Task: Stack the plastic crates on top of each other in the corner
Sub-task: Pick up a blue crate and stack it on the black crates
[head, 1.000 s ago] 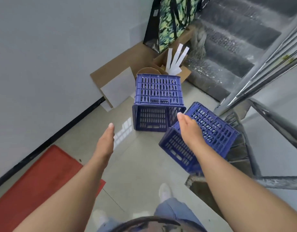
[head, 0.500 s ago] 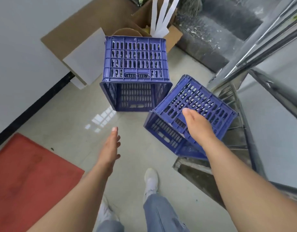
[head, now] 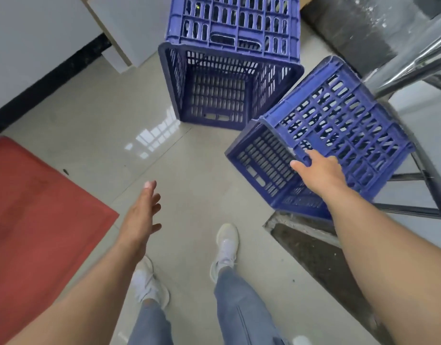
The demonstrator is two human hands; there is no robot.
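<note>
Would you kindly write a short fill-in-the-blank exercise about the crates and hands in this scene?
1. Both plastic crates are ____ in colour.
2. The right hand touches the edge of the nearer crate; the ____ hand is open and empty.
3. The mat on the floor is ____.

Missing words: blue; left; red.

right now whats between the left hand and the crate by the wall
In the head view, only bare glossy floor tile lies between the open left hand and the crate by the wall; the red mat sits off to the side.

Two blue crates, far [head: 229,43] and near [head: 339,125]; two hands, left [head: 142,215] and right [head: 319,170]; one red mat [head: 35,207].
</note>
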